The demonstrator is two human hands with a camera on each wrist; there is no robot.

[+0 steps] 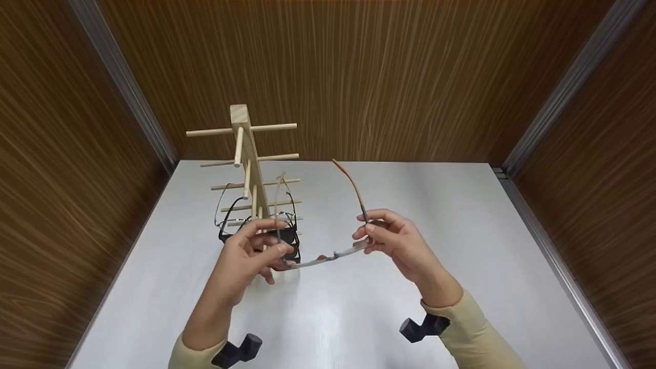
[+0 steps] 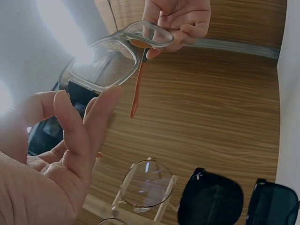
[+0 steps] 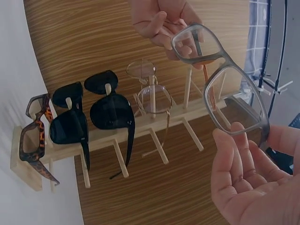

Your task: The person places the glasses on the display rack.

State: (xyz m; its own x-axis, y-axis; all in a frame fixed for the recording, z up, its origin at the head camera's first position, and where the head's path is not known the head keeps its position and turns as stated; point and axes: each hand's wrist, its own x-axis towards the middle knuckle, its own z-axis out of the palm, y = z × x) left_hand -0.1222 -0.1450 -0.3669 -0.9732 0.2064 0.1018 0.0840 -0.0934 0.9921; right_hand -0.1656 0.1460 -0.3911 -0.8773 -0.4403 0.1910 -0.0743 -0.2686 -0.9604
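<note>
A pair of eyeglasses [image 1: 344,252] with a clear grey frame and orange temple tips is held between both hands, its temples unfolded and pointing away in the head view. My left hand [image 1: 251,251] pinches the left temple near its hinge, thumb against fingers. At the other side my right hand [image 1: 397,238] pinches the right temple close to the hinge. Both lenses and the bridge show in the right wrist view, where the frame [image 3: 227,61] is tilted. Behind the left hand stands a wooden peg rack [image 1: 249,148], its lower part partly hidden.
On the rack's lower pegs hang tortoiseshell glasses [image 3: 39,131], two pairs of dark sunglasses [image 3: 112,111] and thin-rimmed round glasses [image 3: 155,99]. Several upper pegs [image 1: 274,126] stick out bare. A white tabletop [image 1: 441,200] lies below, enclosed by wood-grain walls [image 1: 359,77].
</note>
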